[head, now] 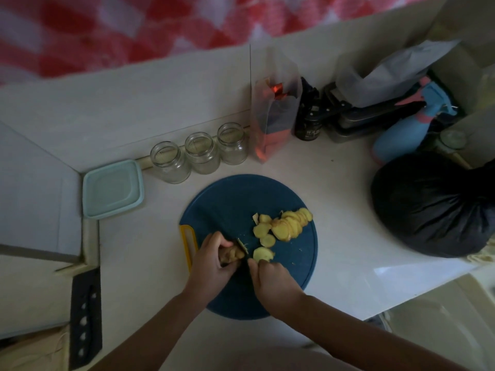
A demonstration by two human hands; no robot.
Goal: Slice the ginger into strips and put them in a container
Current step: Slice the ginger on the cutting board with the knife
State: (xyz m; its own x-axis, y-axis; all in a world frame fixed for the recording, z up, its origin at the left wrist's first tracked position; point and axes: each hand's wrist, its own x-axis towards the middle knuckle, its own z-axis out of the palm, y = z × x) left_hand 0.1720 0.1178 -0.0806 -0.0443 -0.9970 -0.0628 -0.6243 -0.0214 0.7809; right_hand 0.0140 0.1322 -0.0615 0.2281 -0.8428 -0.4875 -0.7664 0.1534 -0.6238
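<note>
- Left hand: fingers curled down over the ginger piece, pinning it to the board.
- Right hand: closed into a fist around the handle of a knife; the handle itself is hidden inside the grip.
- Knife: thin blade seen edge-on, standing between the two hands and against the cut face of the ginger piece.
- Ginger piece: tan-skinned stub, under the left fingertips, immediately left of the blade.
- Ginger slices: pale yellow rounds. One lies at the right hand's knuckles, a few loose ones sit just beyond it, and an overlapping row lies farther out, ahead and to the right.
- Cutting board: round and dark blue, beneath both hands. Its yellow grip is just left of the left hand.
- Container: square with a pale blue lid on, well apart from the left hand, ahead and to its left in the counter corner.
- Glass jars: three, upright and open-mouthed, in a row along the wall ahead of the left hand.
- Second knife: dark blade with a line of holes, lying on the counter left of the left forearm.
- Black bag: bulging, well to the right of the right hand.
- Blue spray bottle: beyond the black bag, far ahead and right of the right hand.
</note>
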